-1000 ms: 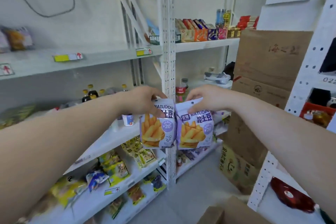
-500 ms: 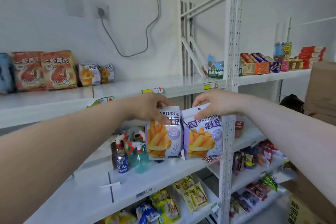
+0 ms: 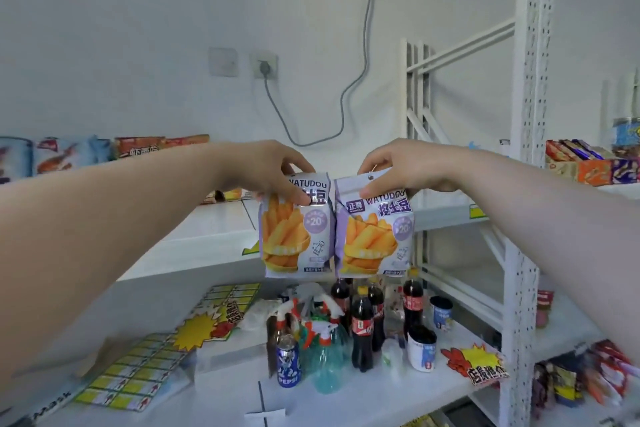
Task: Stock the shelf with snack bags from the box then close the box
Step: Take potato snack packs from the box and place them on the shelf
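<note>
From the head view, the left hand [image 3: 273, 170] pinches the top edge of the left snack bag [image 3: 294, 236] between thumb and fingers. The right hand [image 3: 398, 166] grips the top seal of the right snack bag [image 3: 374, 236] the same way, beside its hang hole. Both bags hang upright below the hands, long axis vertical, printed fronts toward the camera and inner edges touching. They are in the air, resting on nothing.

The white shelf board [image 3: 194, 246] lies behind the bags and runs off to the left, with a bare stretch just left of the left snack bag. Other snack packs [image 3: 55, 156] stand far along it at the left end. The hands look equally near the board, so the move is likely forward and down to stand the bags on it. The left hand is closer to the bare part.

On the level below stand cola bottles [image 3: 362, 326], spray bottles [image 3: 323, 357] and a Pepsi can [image 3: 288, 366]. The box is out of view.
</note>
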